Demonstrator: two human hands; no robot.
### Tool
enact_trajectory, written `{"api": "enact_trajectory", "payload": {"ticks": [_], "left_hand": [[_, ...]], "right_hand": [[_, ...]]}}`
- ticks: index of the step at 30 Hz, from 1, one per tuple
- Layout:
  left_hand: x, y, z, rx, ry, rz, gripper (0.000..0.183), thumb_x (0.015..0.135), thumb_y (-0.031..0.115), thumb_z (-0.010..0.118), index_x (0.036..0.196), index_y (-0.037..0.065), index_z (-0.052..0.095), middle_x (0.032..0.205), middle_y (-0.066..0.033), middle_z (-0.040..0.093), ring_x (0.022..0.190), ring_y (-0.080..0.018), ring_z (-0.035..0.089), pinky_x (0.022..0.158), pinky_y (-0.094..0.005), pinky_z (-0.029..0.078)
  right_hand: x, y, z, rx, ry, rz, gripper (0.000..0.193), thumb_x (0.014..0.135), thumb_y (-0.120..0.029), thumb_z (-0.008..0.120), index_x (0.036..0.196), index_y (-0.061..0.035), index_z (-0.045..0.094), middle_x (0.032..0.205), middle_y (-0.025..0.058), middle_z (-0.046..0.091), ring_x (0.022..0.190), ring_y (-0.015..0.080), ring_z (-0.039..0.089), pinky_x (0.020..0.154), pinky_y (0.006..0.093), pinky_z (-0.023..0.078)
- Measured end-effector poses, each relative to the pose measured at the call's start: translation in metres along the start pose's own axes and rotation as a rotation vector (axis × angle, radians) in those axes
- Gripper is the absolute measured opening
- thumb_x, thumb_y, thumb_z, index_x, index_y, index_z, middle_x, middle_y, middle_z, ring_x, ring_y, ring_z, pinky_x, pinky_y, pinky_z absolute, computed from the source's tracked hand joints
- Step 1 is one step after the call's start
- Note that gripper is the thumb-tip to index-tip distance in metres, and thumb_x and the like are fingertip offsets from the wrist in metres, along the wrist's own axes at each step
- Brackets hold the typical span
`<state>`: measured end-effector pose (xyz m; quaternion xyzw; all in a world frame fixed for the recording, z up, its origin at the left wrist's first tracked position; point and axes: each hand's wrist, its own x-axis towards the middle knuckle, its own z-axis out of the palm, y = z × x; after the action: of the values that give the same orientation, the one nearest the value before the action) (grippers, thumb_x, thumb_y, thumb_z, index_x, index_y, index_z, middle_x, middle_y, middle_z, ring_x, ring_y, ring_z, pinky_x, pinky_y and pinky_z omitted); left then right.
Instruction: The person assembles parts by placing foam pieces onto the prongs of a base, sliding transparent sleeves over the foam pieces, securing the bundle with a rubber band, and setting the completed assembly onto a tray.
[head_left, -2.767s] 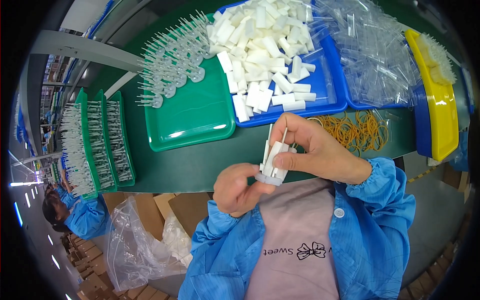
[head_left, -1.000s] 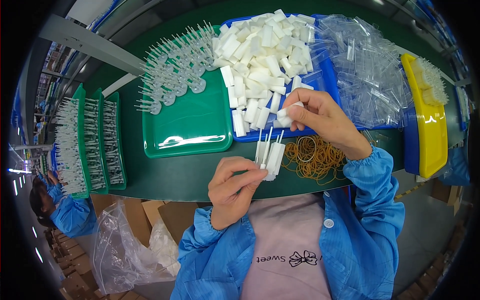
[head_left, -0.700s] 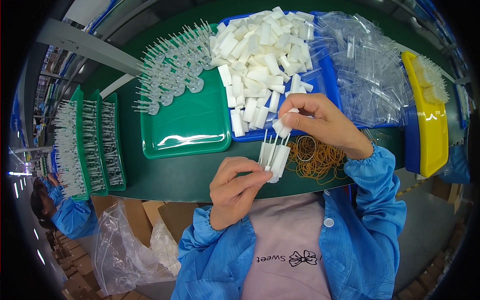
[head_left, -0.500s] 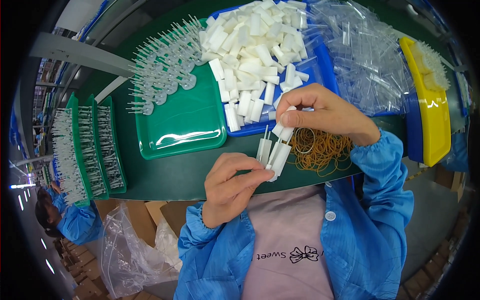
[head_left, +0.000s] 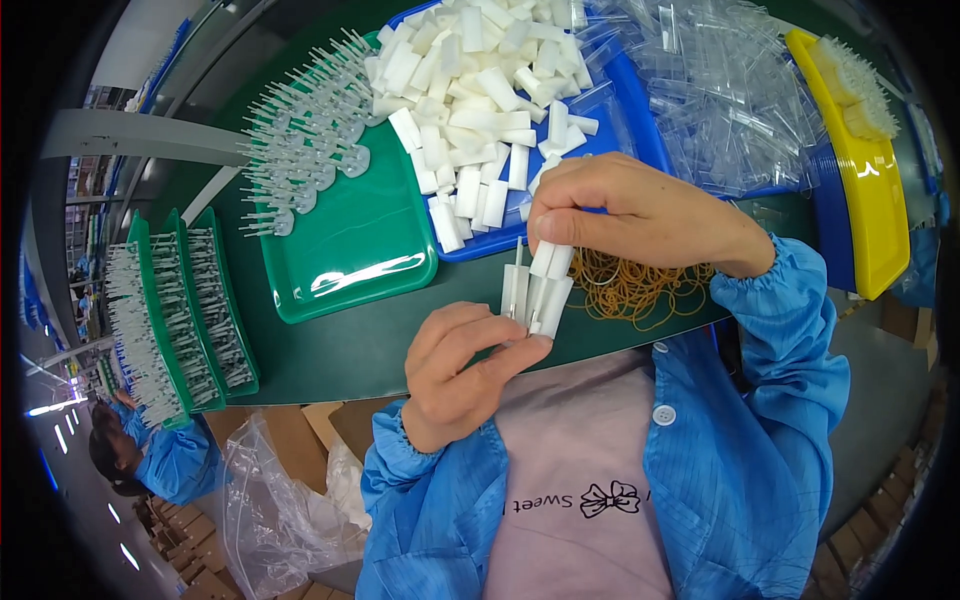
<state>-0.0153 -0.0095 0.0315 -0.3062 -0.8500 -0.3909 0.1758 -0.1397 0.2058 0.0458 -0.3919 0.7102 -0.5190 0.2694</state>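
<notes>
Currently, in the head view, a blue tray [head_left: 478, 245] heaped with white blocks [head_left: 455, 125] is the landmark. Just in front of it, the left hand [head_left: 455, 372] pinches a small pronged holder [head_left: 535, 325] by its base, thumb and fingertips nearly together. At the tray's near edge, the right hand [head_left: 620, 207] has thumb and fingers closed on a white block [head_left: 551, 260] above the holder. The step appears to be threading this block onto the prongs; the next move probably calls for pressing it down straight while the base is steadied.
</notes>
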Motion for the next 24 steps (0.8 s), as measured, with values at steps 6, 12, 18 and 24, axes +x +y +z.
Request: {"api": "enact_trajectory", "payload": {"ticks": [6, 12, 18, 24], "left_hand": [[-0.002, 0.000, 0.003, 0.051, 0.007, 0.013, 0.032, 0.056, 0.006, 0.069, 0.087, 0.010, 0.073, 0.088, -0.0053, 0.063, 0.078, -0.0238, 0.057, 0.068, -0.0344, 0.049], [-0.009, -0.003, 0.004, -0.064, 0.052, -0.046, 0.032, 0.057, 0.006, 0.069, 0.089, 0.010, 0.073, 0.090, -0.0060, 0.063, 0.079, -0.0249, 0.057, 0.070, -0.0351, 0.049], [-0.011, 0.007, 0.007, -0.060, 0.104, -0.105, 0.035, 0.058, 0.000, 0.073, 0.092, 0.009, 0.072, 0.095, -0.0097, 0.062, 0.082, -0.0243, 0.059, 0.072, -0.0329, 0.049], [-0.007, 0.010, 0.025, -0.152, 0.427, -0.356, 0.037, 0.068, 0.003, 0.079, 0.102, 0.006, 0.066, 0.099, -0.0139, 0.062, 0.084, -0.0230, 0.061, 0.071, -0.0314, 0.050]], "right_hand": [[-0.002, -0.007, 0.006, -0.250, 0.085, -0.055, 0.023, 0.092, -0.021, 0.053, 0.086, -0.0006, 0.061, 0.082, 0.0091, 0.059, 0.081, 0.0256, 0.055, 0.073, 0.0354, 0.042], [-0.001, -0.005, 0.009, -0.066, 0.062, -0.131, 0.025, 0.089, -0.022, 0.054, 0.084, 0.0013, 0.061, 0.076, 0.0138, 0.060, 0.073, 0.0274, 0.057, 0.065, 0.0381, 0.043], [0.003, -0.010, 0.023, 0.020, -0.007, -0.078, 0.026, 0.088, -0.024, 0.056, 0.083, 0.0005, 0.063, 0.073, 0.0117, 0.061, 0.077, 0.0262, 0.057, 0.068, 0.0376, 0.043], [0.001, -0.005, 0.031, -0.054, 0.042, -0.079, 0.024, 0.088, -0.025, 0.056, 0.083, -0.0030, 0.065, 0.078, 0.0103, 0.062, 0.078, 0.0280, 0.056, 0.069, 0.0382, 0.043]]}}
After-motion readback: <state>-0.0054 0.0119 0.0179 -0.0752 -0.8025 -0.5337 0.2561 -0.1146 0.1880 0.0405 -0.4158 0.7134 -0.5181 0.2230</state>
